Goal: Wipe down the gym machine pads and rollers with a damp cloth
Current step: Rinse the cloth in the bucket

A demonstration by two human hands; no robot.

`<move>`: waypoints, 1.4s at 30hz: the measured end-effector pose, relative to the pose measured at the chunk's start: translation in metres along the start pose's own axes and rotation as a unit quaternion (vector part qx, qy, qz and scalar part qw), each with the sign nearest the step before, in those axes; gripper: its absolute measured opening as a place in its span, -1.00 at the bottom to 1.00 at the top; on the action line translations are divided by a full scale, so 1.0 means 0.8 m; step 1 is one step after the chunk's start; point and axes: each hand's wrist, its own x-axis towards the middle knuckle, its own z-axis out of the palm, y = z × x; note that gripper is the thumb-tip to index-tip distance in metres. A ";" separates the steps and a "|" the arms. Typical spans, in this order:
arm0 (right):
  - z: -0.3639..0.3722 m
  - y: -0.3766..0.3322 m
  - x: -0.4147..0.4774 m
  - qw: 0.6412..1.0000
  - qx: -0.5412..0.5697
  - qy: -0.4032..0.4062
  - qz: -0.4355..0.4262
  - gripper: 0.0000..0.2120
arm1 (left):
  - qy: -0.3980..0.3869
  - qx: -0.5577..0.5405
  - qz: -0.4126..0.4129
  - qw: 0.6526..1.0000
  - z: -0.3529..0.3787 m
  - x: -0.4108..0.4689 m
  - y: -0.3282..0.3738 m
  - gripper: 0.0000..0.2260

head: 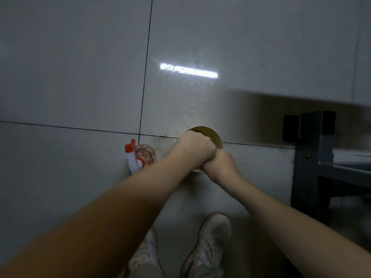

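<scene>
Head view: hands clenched together above bowl, frame right.

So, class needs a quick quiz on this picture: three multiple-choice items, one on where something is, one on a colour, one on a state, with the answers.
1. Where is the spray bottle?
A. On the floor, left of the hands
B. On the dark metal frame
C. Between the shoes

2. What colour is the bottle's trigger?
A. Blue
B. Orange-red
C. Green

3. How are the hands?
A. Spread flat and apart
B. Clenched and pressed together
C. One gripping the spray bottle

Answers:
1 A: the spray bottle stands on the tiled floor beside the left forearm.
2 B: its trigger is orange-red above a white head.
3 B: the left hand and right hand are fists that touch, over a round brown dish; what they squeeze is hidden.
</scene>
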 end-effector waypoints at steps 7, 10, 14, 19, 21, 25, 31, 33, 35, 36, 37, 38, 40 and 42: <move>-0.007 0.002 0.025 0.964 -0.232 0.094 -0.092 -0.94 | -0.074 -0.233 -0.106 0.964 0.015 0.032 -0.012 -0.88; -0.002 0.002 0.026 0.948 -0.276 0.079 -0.137 -0.90 | -0.126 -0.317 -0.101 0.935 0.038 0.034 -0.018 -0.91; 0.004 0.002 0.023 0.927 -0.304 0.073 -0.206 -0.90 | -0.159 -0.422 -0.092 0.888 0.046 0.016 -0.029 -0.95; -0.003 0.011 0.015 0.919 -0.298 0.084 -0.243 -0.87 | -0.166 -0.447 -0.086 0.875 0.041 0.011 -0.023 -0.94; -0.008 0.017 0.010 0.934 -0.276 0.064 -0.217 -0.86 | -0.153 -0.416 -0.079 0.893 0.040 0.014 -0.013 -0.93; -0.020 0.029 0.003 0.966 -0.188 0.046 -0.172 -0.73 | -0.125 -0.323 -0.090 0.934 0.024 0.024 0.000 -0.76; -0.026 0.036 -0.012 0.996 -0.013 0.020 -0.090 -0.92 | 0.009 -0.304 -0.065 0.950 0.017 0.011 0.014 -0.32; -0.030 0.038 -0.020 0.995 0.096 0.029 -0.028 -0.92 | 0.190 -0.249 -0.019 0.950 0.027 0.001 0.021 -0.23; -0.036 0.038 -0.029 0.975 0.216 -0.004 0.059 -0.90 | 0.317 -0.199 0.024 0.927 0.047 -0.008 0.029 -0.24; -0.041 0.039 -0.033 0.957 0.271 -0.045 0.093 -0.88 | 0.339 -0.173 0.050 0.924 0.055 -0.014 0.033 -0.33; -0.043 0.040 -0.036 0.934 0.324 -0.098 0.113 -0.83 | 0.352 -0.143 0.073 0.922 0.064 -0.021 0.034 -0.43; -0.045 0.041 -0.037 0.906 0.372 -0.159 0.126 -0.78 | 0.361 -0.117 0.093 0.920 0.072 -0.026 0.034 -0.49; -0.047 0.042 -0.039 0.845 0.429 -0.285 0.145 -0.72 | 0.379 -0.092 0.120 0.913 0.079 -0.032 0.029 -0.51; -0.051 0.041 -0.039 0.799 0.433 -0.392 0.139 -0.70 | 0.415 -0.093 0.153 0.892 0.078 -0.034 0.024 -0.54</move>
